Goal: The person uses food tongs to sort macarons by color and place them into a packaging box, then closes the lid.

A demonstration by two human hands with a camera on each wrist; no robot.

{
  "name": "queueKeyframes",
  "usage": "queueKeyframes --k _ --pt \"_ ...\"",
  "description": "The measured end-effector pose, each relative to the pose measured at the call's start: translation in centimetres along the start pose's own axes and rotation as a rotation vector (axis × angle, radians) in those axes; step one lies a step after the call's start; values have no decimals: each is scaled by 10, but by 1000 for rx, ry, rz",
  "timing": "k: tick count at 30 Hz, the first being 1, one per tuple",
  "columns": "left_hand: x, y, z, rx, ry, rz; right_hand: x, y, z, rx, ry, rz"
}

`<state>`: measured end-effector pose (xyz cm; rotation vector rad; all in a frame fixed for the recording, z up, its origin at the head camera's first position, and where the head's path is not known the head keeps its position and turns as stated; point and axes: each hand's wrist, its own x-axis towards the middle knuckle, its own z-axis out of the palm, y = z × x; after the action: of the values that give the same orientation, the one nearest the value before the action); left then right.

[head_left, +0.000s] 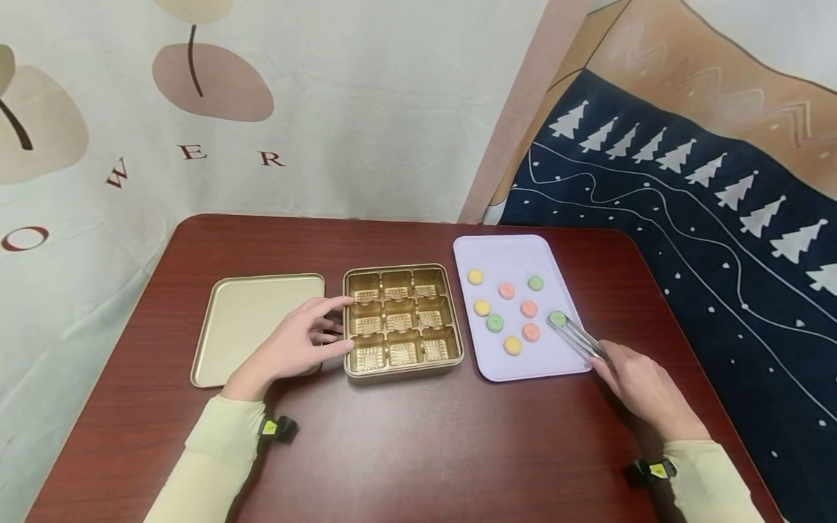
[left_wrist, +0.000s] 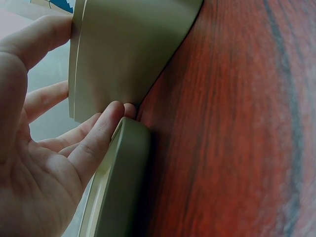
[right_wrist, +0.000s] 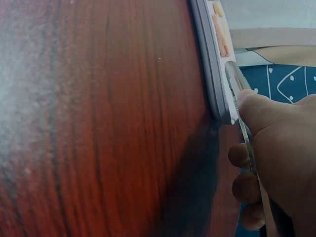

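Note:
My left hand [head_left: 301, 338] rests against the left side of a gold square tin [head_left: 405, 375], thumb and index finger touching its rim. Inside the tin is a gold insert with several compartments, none holding anything. In the left wrist view, the fingers of my left hand [left_wrist: 44, 182] are spread and gently bent beside the tin wall [left_wrist: 118, 54]. My right hand [head_left: 644, 385] grips metal tongs [head_left: 582, 340], whose tips are at a green macaron [head_left: 557, 318] on the lilac tray [head_left: 503, 250]. Whether the tips squeeze it I cannot tell.
Several yellow, pink and green macarons, among them a pink one [head_left: 506, 290], lie spread over the tray. A gold lid [head_left: 251, 312] lies left of the tin, partly beneath my left hand in the head view. Printed cloths [head_left: 366, 109] hang behind the dark red table [head_left: 418, 450].

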<state>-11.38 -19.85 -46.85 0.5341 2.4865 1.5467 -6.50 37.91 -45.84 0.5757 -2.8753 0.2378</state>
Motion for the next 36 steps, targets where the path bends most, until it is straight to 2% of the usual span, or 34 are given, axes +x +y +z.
queueKeyframes --k 21,29,36 --pt "-2 3 0 13 -1 1 13 3 -25 -3 54 40" --pt "-3 2 0 18 8 6 29 -13 -26 -3 61 1" --pt "-4 3 1 11 7 1 45 -34 -21 7 61 -81"
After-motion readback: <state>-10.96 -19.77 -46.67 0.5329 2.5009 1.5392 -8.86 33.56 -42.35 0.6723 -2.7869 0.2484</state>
